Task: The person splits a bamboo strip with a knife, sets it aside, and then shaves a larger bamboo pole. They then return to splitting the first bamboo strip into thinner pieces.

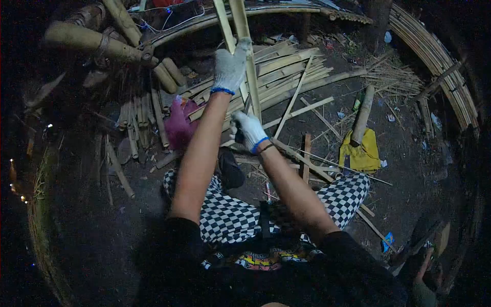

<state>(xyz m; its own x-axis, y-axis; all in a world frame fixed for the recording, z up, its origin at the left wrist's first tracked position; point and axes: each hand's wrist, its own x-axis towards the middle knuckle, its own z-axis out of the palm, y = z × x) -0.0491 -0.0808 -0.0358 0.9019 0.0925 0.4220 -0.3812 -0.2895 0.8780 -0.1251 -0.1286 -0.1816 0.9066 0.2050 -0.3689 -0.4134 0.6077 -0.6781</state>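
My left hand (231, 66), in a white knit glove with a blue cuff, is closed around a long split bamboo strip (252, 84). The strip stands steeply in front of me, and its upper part shows as two pale lengths side by side. Lower down, my right hand (249, 132), gloved the same way, is closed on a knife (248, 107). Its grey blade points up beside the strip, and a dark handle shows partly at the fingers. Behind both hands lies a pile of split bamboo strips (286, 66).
Left are thick bamboo poles (97, 43) and a purple cloth or bag (180, 124). A yellow cloth (365, 153) lies right, with a bamboo piece (363, 115) on it. Bundled curved strips (434, 56) edge the area. Loose sticks and litter cover the ground. Part of another person (424, 279) shows lower right.
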